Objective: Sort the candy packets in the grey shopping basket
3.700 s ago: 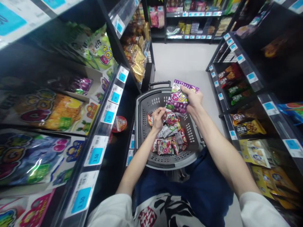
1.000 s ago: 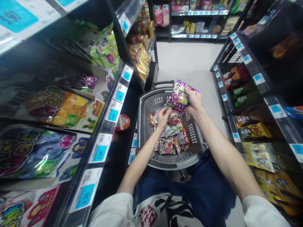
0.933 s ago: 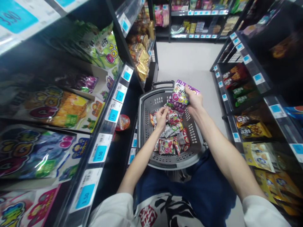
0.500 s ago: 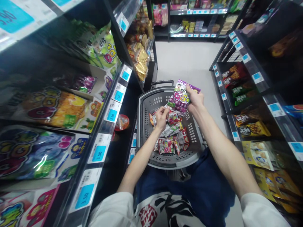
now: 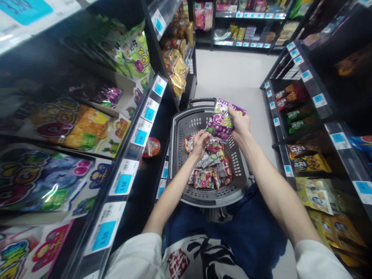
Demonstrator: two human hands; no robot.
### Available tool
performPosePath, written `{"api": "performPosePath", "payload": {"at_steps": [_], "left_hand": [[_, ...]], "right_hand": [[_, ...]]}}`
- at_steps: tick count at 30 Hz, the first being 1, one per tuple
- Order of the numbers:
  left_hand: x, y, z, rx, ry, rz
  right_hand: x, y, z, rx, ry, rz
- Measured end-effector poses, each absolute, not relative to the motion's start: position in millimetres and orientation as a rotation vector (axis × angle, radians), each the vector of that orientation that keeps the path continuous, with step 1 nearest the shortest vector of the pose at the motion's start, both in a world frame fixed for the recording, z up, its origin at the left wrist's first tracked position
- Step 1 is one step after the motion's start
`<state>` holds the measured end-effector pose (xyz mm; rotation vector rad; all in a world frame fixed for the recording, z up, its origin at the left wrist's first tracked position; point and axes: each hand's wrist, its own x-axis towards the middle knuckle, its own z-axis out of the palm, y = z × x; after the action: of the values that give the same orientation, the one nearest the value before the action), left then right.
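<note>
My right hand [image 5: 240, 119] grips a purple and white bag of grape gummy candy [image 5: 221, 123] by its right side, above the basket. At the bag's lower left corner, my left hand [image 5: 200, 144] is closed, its fingertips pinching that corner. Below both hands sits a grey plastic shopping basket [image 5: 186, 198] with perforated walls. Several small snack packets [image 5: 204, 179], mostly red and white, lie in a loose heap on its bottom. The left hand covers part of the heap.
On the left, a shelf holds gummy bags [image 5: 84, 126] in cartons behind blue price tags [image 5: 123, 182]. Gold-wrapped packs [image 5: 178, 73] hang farther along. Snack bags [image 5: 312, 162] fill the right shelf [image 5: 337, 135]. Pale floor [image 5: 229, 71] leads to another shelf [image 5: 247, 43].
The view has shifted slightly, so the shelves sit a little farther right. Both hands keep their hold on the grape gummy bag, which has barely moved above the basket.
</note>
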<state>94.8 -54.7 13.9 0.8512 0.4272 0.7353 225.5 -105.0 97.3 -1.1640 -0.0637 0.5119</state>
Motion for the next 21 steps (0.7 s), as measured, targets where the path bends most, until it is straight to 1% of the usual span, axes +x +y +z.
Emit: {"api": "performPosePath", "payload": {"at_steps": [9, 21], "left_hand": [[99.8, -52.9, -5.0, 1.141, 0.425, 0.86], [97.7, -52.2, -3.2, 1.164, 0.437, 0.899]], "right_hand": [[227.1, -104.7, 93.9, -1.171, -0.085, 0.542], [222.2, -105.8, 97.9, -1.145, -0.065, 0.558]]}}
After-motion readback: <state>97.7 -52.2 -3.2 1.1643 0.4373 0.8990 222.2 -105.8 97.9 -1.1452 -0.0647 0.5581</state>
